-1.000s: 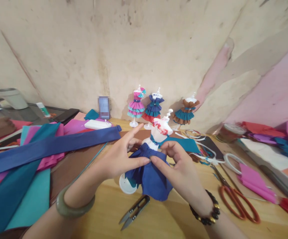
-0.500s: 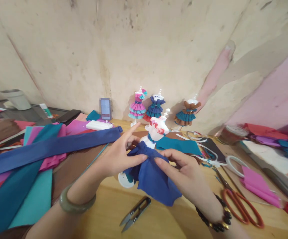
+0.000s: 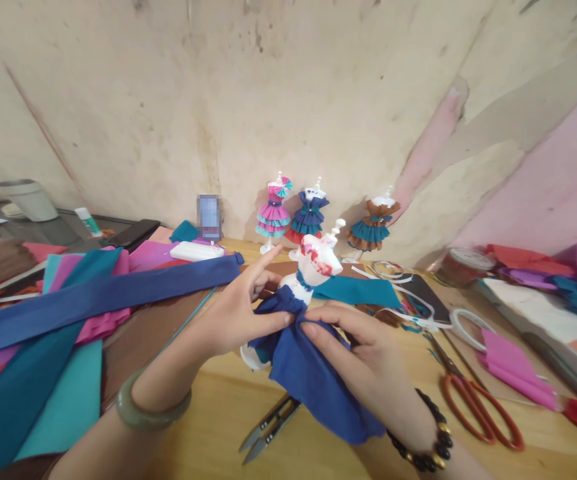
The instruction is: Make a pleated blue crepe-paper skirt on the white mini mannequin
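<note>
A small white mannequin (image 3: pixel 324 252) with red smears on its chest and a teal band at its waist leans to the right in front of me. Blue fabric (image 3: pixel 313 380) hangs gathered from below its waist. My left hand (image 3: pixel 246 303) holds the gathered edge at the mannequin's left side, thumb pressed on the cloth and index finger pointing up. Between thumb and fingers, my right hand (image 3: pixel 363 347) pinches a fold of the same fabric. Thread snips (image 3: pixel 271 427) lie on the table below, their handle end partly covered by the cloth.
Three dressed mannequins stand by the wall, one in a pink dress (image 3: pixel 272 210). Orange-handled scissors (image 3: pixel 478 407) lie at right. Coloured fabric strips, including a long blue strip (image 3: pixel 103 303), spread at left. A phone (image 3: pixel 209 217) stands behind a white device (image 3: pixel 197 251).
The mannequin has tilted further right, and its base has lifted. My right hand has drawn a fold in toward my left thumb, and the blue fabric now hangs over the snips' handle.
</note>
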The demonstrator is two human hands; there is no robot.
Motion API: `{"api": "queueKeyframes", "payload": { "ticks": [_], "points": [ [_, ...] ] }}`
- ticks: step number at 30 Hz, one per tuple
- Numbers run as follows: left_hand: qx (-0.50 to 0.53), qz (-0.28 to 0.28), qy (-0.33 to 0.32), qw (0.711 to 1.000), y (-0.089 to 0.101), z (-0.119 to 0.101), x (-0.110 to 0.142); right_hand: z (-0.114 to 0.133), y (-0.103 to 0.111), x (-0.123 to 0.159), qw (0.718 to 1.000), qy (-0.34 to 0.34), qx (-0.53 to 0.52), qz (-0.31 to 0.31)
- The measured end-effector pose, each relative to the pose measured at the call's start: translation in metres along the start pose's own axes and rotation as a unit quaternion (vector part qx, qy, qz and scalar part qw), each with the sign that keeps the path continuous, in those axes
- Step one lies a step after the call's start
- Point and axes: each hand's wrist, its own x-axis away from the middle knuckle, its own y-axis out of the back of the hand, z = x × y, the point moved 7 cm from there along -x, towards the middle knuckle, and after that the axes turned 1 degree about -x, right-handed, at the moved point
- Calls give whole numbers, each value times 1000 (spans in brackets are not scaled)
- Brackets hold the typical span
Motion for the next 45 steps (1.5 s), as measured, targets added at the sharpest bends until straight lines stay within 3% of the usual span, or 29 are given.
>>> {"api": "queueKeyframes", "payload": {
  "ticks": [8, 13, 20, 45],
  "points": [
    [14, 17, -20, 1000, -3, -2, 0, -3, -3, 0, 999, -1, -36, 6],
    [31, 21, -19, 999, -5, -2, 0, -14, -2, 2, 995, -69, -56, -42],
    [20, 19, -15, 999, -4, 2, 0, -24, -4, 5, 984, -141, -93, -50],
    [-8, -4, -4, 1000, -11, 0, 2, -34, -5, 10, 971, -185, -119, -93]
  ]
}}
